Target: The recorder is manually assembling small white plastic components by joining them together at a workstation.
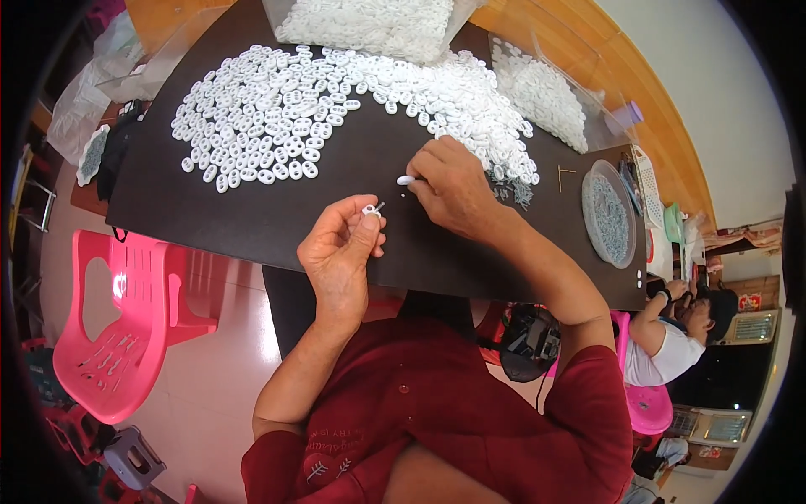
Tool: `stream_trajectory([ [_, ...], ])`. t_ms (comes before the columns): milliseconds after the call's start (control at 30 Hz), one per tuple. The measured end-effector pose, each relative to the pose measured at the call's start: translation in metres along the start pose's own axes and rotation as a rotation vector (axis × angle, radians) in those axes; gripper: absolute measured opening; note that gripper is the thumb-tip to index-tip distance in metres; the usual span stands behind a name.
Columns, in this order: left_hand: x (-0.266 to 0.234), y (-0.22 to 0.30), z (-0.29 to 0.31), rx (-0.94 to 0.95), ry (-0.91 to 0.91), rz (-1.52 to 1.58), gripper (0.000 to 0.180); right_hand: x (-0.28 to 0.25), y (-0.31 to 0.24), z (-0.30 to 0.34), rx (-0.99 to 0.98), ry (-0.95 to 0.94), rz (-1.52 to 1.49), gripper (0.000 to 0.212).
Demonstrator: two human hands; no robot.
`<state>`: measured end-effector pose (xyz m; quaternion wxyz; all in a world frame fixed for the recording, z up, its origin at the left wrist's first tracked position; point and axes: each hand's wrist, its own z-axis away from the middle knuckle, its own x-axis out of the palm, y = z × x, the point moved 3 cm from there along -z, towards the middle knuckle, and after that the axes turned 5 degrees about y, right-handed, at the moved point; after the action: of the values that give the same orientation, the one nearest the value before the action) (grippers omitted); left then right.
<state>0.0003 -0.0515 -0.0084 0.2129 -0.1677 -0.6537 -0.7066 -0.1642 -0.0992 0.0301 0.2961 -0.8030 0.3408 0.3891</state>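
Observation:
My left hand [334,260] is closed, thumb against fingers, on a small white plastic piece with holes [370,212]. A short grey screw [380,206] stands up out of that piece. To its right, over the dark table [252,218], my right hand [456,191] pinches a smooth white oval cap [405,180] between thumb and fingertips. The two hands are a little apart. Beyond them spreads a pile of white oval pieces with two holes [260,109], merging on the right into a heap of white parts [470,101]. Loose grey screws [522,195] lie beside my right wrist.
A round clear tub [591,220] of grey screws stands near the right table edge. Clear bins of white parts [369,25] [537,92] line the far side. A pink chair [109,353] is at the left. Another person [672,349] sits at the right.

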Motion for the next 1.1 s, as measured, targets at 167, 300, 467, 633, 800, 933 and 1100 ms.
stream_trajectory([
  [167, 0.005, 0.005, -0.007, 0.014, 0.007, 0.002, 0.016, -0.014, -0.029, -0.003, 0.108, -0.084, -0.178, 0.014],
  [300, 0.006, 0.008, -0.010, 0.042, 0.021, -0.016, 0.016, -0.017, -0.037, -0.001, 0.217, -0.147, -0.314, 0.013],
  [467, 0.005, 0.013, -0.011, -0.013, 0.027, 0.056, 0.014, -0.007, -0.029, 0.013, 0.655, -0.208, -0.756, 0.013],
  [633, -0.001, 0.017, -0.008, -0.021, 0.042, 0.044, 0.016, -0.003, -0.030, 0.014, 0.785, -0.092, -1.031, 0.013],
  [800, 0.000, 0.018, 0.000, -0.005, 0.041, -0.017, 0.015, 0.000, -0.025, 0.017, 0.888, -0.053, -1.134, 0.020],
  [933, -0.002, 0.015, 0.004, 0.034, 0.043, -0.055, 0.015, -0.001, -0.030, 0.013, 0.912, -0.008, -1.249, 0.022],
  [1100, 0.000, 0.015, 0.007, 0.062, 0.045, -0.081, 0.015, 0.006, -0.031, 0.013, 0.966, -0.040, -1.327, 0.023],
])
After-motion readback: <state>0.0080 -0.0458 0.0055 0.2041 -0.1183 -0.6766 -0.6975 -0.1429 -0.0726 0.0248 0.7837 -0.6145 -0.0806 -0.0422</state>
